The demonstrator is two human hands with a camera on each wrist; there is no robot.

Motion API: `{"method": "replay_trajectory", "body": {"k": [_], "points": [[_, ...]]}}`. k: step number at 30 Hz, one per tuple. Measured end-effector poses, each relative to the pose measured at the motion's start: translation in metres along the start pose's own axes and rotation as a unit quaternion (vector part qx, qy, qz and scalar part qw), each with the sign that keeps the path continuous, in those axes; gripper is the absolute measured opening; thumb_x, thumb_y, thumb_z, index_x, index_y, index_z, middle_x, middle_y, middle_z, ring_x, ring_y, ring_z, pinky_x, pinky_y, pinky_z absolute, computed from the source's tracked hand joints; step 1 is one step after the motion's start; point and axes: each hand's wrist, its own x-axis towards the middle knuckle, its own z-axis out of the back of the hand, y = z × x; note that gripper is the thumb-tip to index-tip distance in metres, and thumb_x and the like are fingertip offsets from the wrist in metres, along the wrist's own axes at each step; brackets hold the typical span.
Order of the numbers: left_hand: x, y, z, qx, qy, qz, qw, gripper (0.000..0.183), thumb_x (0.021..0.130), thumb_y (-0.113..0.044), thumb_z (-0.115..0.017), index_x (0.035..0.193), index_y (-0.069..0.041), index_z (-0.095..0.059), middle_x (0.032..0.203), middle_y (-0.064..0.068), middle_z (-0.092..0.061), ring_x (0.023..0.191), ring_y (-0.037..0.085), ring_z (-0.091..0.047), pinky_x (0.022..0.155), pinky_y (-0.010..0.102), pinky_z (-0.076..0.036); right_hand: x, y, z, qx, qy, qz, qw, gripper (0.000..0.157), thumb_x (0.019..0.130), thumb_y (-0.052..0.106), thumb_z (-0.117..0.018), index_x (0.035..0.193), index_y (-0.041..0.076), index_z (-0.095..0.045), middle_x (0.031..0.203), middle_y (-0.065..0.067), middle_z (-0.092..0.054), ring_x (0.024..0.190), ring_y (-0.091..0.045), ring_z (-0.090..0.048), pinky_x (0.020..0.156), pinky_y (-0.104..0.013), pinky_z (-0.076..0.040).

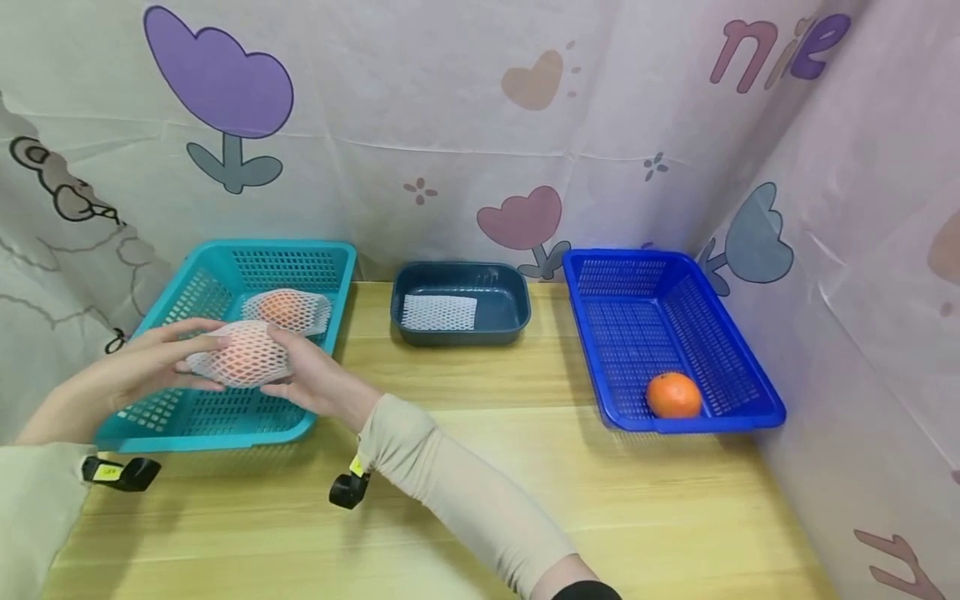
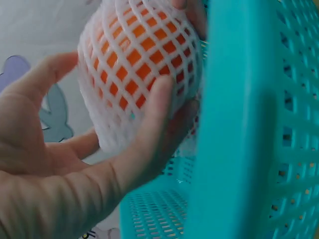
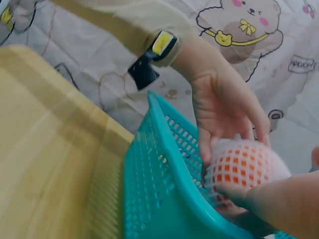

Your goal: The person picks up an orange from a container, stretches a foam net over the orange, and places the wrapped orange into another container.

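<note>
Over the teal basket (image 1: 206, 442), both hands hold an orange in a white foam net (image 1: 243, 357). My left hand (image 1: 161, 358) grips its left end, fingers and thumb around the net in the left wrist view. From the other side my right hand (image 1: 318, 375) grips the fruit, thumb and fingers on its right end. Orange skin shows through the mesh (image 2: 134, 55). Behind it, a second netted orange (image 1: 288, 310) lies in the teal basket. In the right wrist view, the held netted orange (image 3: 241, 167) is just above the basket's rim.
A dark blue-green tray (image 1: 498, 302) at the back middle holds a flat white foam net (image 1: 438, 312). To the right, a blue basket (image 1: 585, 350) has a bare orange (image 1: 673, 395) near its front. Patterned curtain (image 1: 420, 100) encloses the wooden table (image 1: 465, 400) behind and at the sides.
</note>
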Motion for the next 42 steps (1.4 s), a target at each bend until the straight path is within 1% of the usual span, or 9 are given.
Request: {"method": "replay_trajectory", "body": {"k": [3,5,9,15,22,30,35,38,42], "points": [[0.008,-0.001,-0.002,0.052,0.01,0.043,0.9976,0.061,0.106,-0.03,-0.046,0.151,0.002,-0.019,0.149,0.033,-0.016,0.102,0.02,-0.061,0.088,0.052,-0.055,0.012,-0.006,-0.003,0.038,-0.026,-0.013,0.999,0.04,0.105,0.031,-0.046,0.14,0.013,-0.049,0.131,-0.016,-0.051,0.133,-0.041,-0.043,0.115,-0.059,-0.025],[0.013,-0.003,-0.003,0.075,0.023,0.057,0.9953,0.07,0.107,-0.033,-0.042,0.151,0.011,-0.009,0.148,0.038,-0.016,0.104,0.025,-0.061,0.087,0.051,-0.056,0.021,-0.011,-0.005,0.059,-0.035,-0.018,0.997,0.039,0.105,0.031,-0.044,0.139,0.012,-0.051,0.132,-0.017,-0.052,0.133,-0.041,-0.043,0.115,-0.06,-0.024],[0.024,-0.004,-0.006,0.102,0.049,0.09,0.9896,0.077,0.108,-0.04,-0.033,0.151,0.014,0.002,0.147,0.043,-0.012,0.104,0.027,-0.062,0.084,0.047,-0.058,0.045,-0.026,-0.003,0.103,-0.051,-0.042,0.992,0.039,0.105,0.033,-0.042,0.133,0.009,-0.053,0.13,-0.018,-0.056,0.132,-0.04,-0.045,0.116,-0.06,-0.021],[0.035,-0.003,-0.01,0.108,0.065,0.128,0.9836,0.084,0.107,-0.047,-0.03,0.15,0.011,0.012,0.147,0.046,-0.008,0.096,0.026,-0.064,0.079,0.043,-0.059,0.067,-0.038,0.0,0.15,-0.078,-0.048,0.984,0.04,0.104,0.032,-0.041,0.13,0.005,-0.055,0.124,-0.02,-0.059,0.126,-0.039,-0.05,0.113,-0.058,-0.028],[0.032,0.002,-0.014,0.121,0.044,0.108,0.9858,0.079,0.108,-0.043,-0.028,0.149,0.014,0.009,0.145,0.047,-0.005,0.097,0.033,-0.063,0.081,0.046,-0.058,0.046,-0.026,-0.01,0.187,-0.129,-0.042,0.973,0.05,0.103,0.026,-0.049,0.142,-0.004,-0.04,0.134,-0.031,-0.047,0.135,-0.051,-0.035,0.115,-0.062,-0.02],[0.025,0.008,-0.015,0.109,0.012,0.075,0.9911,0.086,0.108,-0.04,-0.034,0.147,0.009,0.025,0.142,0.051,-0.004,0.104,0.043,-0.061,0.083,0.047,-0.058,0.036,-0.022,-0.013,0.214,-0.121,-0.028,0.969,0.048,0.103,0.024,-0.048,0.14,-0.007,-0.043,0.133,-0.031,-0.049,0.135,-0.049,-0.037,0.116,-0.059,-0.02],[0.015,0.002,-0.016,0.183,0.014,0.052,0.9817,0.082,0.108,-0.037,-0.034,0.148,0.013,0.016,0.141,0.051,-0.011,0.104,0.046,-0.06,0.081,0.048,-0.058,0.022,-0.012,-0.016,0.219,-0.123,-0.029,0.967,0.052,0.102,0.023,-0.05,0.145,-0.002,-0.037,0.136,-0.035,-0.042,0.134,-0.053,-0.034,0.115,-0.059,-0.023],[0.01,-0.005,-0.02,0.22,0.015,0.056,0.9739,0.082,0.108,-0.038,-0.034,0.147,0.016,0.013,0.141,0.052,-0.011,0.106,0.053,-0.056,0.081,0.05,-0.058,0.01,-0.001,-0.018,0.232,-0.116,-0.029,0.965,0.048,0.102,0.022,-0.052,0.144,0.002,-0.04,0.138,-0.038,-0.039,0.134,-0.053,-0.034,0.115,-0.057,-0.026],[0.004,-0.018,-0.027,0.271,0.013,0.049,0.9613,0.085,0.107,-0.042,-0.035,0.147,0.017,0.011,0.14,0.053,-0.009,0.112,0.062,-0.048,0.081,0.056,-0.056,-0.008,0.013,-0.016,0.24,-0.111,-0.03,0.964,0.045,0.102,0.021,-0.053,0.144,0.007,-0.045,0.146,-0.043,-0.022,0.137,-0.056,-0.026,0.115,-0.056,-0.026]]}}
